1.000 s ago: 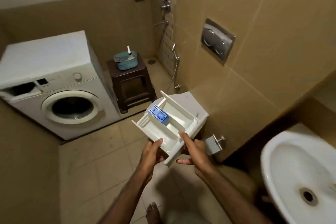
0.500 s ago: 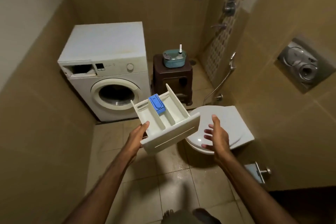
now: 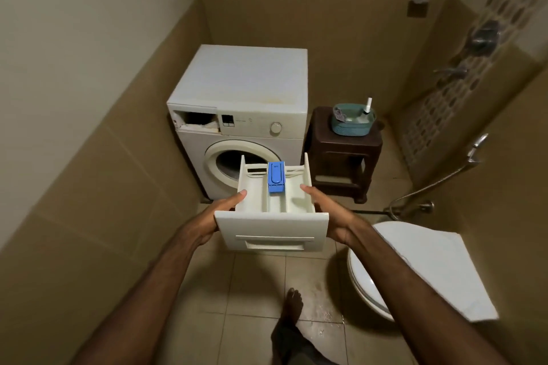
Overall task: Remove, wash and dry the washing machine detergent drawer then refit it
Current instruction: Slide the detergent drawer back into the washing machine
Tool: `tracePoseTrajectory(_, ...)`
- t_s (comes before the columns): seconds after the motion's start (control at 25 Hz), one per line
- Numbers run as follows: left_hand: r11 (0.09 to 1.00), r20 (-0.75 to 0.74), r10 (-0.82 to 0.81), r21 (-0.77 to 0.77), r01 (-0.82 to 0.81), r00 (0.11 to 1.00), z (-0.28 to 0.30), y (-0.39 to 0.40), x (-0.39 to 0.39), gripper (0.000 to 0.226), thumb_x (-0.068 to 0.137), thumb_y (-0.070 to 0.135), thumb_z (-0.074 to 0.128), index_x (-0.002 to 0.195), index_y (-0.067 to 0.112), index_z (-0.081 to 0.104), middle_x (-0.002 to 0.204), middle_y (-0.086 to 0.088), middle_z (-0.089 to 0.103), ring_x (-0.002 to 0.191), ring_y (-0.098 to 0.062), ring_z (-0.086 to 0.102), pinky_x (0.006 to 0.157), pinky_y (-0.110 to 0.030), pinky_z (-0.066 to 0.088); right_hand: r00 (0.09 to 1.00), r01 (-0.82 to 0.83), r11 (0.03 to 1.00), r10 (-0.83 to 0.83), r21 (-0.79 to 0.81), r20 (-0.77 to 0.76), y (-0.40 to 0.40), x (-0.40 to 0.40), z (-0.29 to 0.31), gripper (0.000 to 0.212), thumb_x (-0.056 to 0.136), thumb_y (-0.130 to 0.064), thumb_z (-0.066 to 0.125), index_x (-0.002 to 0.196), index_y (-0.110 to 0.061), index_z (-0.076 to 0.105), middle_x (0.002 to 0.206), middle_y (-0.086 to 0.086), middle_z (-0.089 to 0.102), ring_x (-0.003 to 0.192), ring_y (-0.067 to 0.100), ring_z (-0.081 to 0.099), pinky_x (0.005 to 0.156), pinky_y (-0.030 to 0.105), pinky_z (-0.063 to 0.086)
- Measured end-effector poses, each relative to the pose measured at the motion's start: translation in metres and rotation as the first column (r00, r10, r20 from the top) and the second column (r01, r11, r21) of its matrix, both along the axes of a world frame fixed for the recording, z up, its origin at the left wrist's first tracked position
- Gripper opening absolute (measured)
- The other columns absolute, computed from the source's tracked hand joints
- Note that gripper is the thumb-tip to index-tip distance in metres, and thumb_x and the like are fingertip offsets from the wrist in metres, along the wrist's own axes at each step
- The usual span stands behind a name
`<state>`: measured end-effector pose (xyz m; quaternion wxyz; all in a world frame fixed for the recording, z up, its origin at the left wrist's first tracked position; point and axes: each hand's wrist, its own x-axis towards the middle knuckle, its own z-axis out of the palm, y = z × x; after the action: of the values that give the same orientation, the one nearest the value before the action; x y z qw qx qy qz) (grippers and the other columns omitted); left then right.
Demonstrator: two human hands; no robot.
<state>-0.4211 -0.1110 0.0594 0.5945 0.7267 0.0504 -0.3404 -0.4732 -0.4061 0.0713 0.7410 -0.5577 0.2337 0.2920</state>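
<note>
I hold the white detergent drawer [image 3: 272,228] level in front of me, its front panel facing me and a blue insert [image 3: 276,176] in its middle compartment. My left hand [image 3: 213,213] grips its left side and my right hand [image 3: 329,216] grips its right side. Beyond it stands the white washing machine [image 3: 240,92], round door shut. The empty drawer slot [image 3: 197,121] gapes dark at the machine's top left corner, up and to the left of the drawer.
A dark brown plastic stool [image 3: 344,157] with a teal basket [image 3: 353,121] stands right of the machine. A white toilet [image 3: 415,272], lid down, is at my right. A hand shower hose [image 3: 436,184] hangs on the right wall. The floor tiles look wet near my foot [image 3: 292,305].
I have turned from the sink side to face the washing machine. My right hand, off the drawer half a second ago, now grips its right side, and the drawer is squared toward the machine.
</note>
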Motion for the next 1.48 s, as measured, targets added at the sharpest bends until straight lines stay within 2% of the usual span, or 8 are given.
tracePoseTrajectory(0.32, 0.920, -0.133, 0.386, -0.015, -0.392, 0.913, 0.017, 0.050, 0.096, 0.057, 0.103, 0.065, 0.042, 0.132, 0.024, 0.068, 0.129, -0.002, 0.073, 0.122, -0.027, 0.067, 0.105, -0.046, 0.049, 0.998, -0.002, 0.998, 0.006, -0.064, 0.069, 0.063, 0.134, -0.008, 0.036, 0.097, -0.040, 0.067, 0.125, -0.017, 0.065, 0.116, 0.015, 0.076, 0.113, 0.038, 0.070, 0.105, 0.060, 0.051)
tracePoseTrajectory(0.48, 0.301, -0.040, 0.953, 0.046, -0.952, 0.300, -0.016, 0.057, 0.087, 0.036, 0.105, 0.025, 0.051, 0.130, 0.002, 0.064, 0.102, -0.010, 0.073, 0.088, -0.026, 0.070, 0.073, -0.036, 0.054, 0.998, -0.016, 0.998, 0.020, -0.068, 0.055, 0.084, 0.195, -0.014, 0.030, 0.098, -0.042, 0.065, 0.118, -0.020, 0.067, 0.114, 0.015, 0.076, 0.113, 0.038, 0.070, 0.104, 0.059, 0.051)
tracePoseTrajectory(0.52, 0.271, -0.084, 0.960, 0.054, -0.961, 0.267, -0.024, 0.054, 0.077, 0.033, 0.104, 0.022, 0.052, 0.126, 0.002, 0.066, 0.094, -0.011, 0.072, 0.076, -0.023, 0.067, 0.064, -0.033, 0.051, 0.999, -0.019, 0.998, 0.021, -0.066, 0.035, 0.090, 0.208, -0.014, 0.029, 0.098, -0.043, 0.066, 0.116, -0.021, 0.068, 0.113, 0.015, 0.076, 0.113, 0.038, 0.070, 0.104, 0.059, 0.051)
tracePoseTrajectory(0.64, 0.496, -0.236, 0.841, -0.018, -0.868, 0.486, -0.038, 0.040, 0.073, 0.025, 0.104, 0.032, 0.057, 0.114, 0.012, 0.069, 0.117, -0.017, 0.074, 0.081, -0.024, 0.076, 0.061, -0.035, 0.060, 0.999, -0.043, 0.996, 0.043, -0.081, -0.005, 0.113, 0.243, -0.018, 0.035, 0.095, -0.047, 0.068, 0.118, -0.021, 0.069, 0.107, 0.017, 0.078, 0.099, 0.034, 0.073, 0.097, 0.054, 0.057)
tracePoseTrajectory(0.76, 0.618, -0.371, 0.674, -0.190, -0.763, 0.638, -0.032, 0.031, 0.106, 0.048, 0.088, 0.049, 0.076, 0.120, 0.016, 0.061, 0.129, -0.016, 0.071, 0.101, -0.027, 0.077, 0.073, -0.043, 0.065, 0.998, -0.065, 0.996, 0.064, -0.069, -0.011, 0.139, 0.269, -0.025, 0.032, 0.095, -0.046, 0.067, 0.113, -0.020, 0.070, 0.083, 0.012, 0.079, 0.066, 0.023, 0.074, 0.057, 0.033, 0.060)
tracePoseTrajectory(0.96, 0.424, -0.472, 0.730, -0.257, -0.869, 0.495, -0.025, 0.045, 0.167, 0.102, 0.045, 0.061, 0.099, 0.123, 0.012, 0.054, 0.109, -0.026, 0.076, 0.093, -0.042, 0.078, 0.073, -0.055, 0.064, 0.995, -0.097, 0.990, 0.096, -0.098, -0.012, 0.179, 0.299, -0.037, 0.031, 0.097, -0.046, 0.066, 0.116, -0.021, 0.067, 0.095, 0.011, 0.078, 0.069, 0.021, 0.074, 0.052, 0.027, 0.055)
tracePoseTrajectory(1.16, 0.422, -0.425, 0.777, -0.196, -0.885, 0.465, -0.044, 0.087, 0.216, 0.083, 0.072, 0.053, 0.089, 0.131, 0.010, 0.051, 0.111, -0.026, 0.073, 0.083, -0.036, 0.079, 0.068, -0.047, 0.065, 0.990, -0.141, 0.978, 0.143, -0.155, 0.004, 0.221, 0.331, -0.054, 0.042, 0.100, -0.047, 0.060, 0.132, -0.020, 0.061, 0.118, 0.013, 0.074, 0.110, 0.035, 0.071, 0.083, 0.043, 0.060)
tracePoseTrajectory(1.48, 0.437, -0.388, 0.804, -0.125, -0.891, 0.450, -0.093, 0.139, 0.254, 0.071, 0.076, 0.039, 0.091, 0.133, 0.014, 0.057, 0.099, -0.018, 0.079, 0.086, -0.036, 0.079, 0.068, -0.047, 0.065, 0.946, -0.249, 0.851, 0.315, -0.462, 0.070, 0.235, 0.396, -0.082, 0.050, 0.101, -0.060, 0.049, 0.118, -0.017, 0.068, 0.109, 0.004, 0.076, 0.094, 0.019, 0.073, 0.065, 0.034, 0.060)
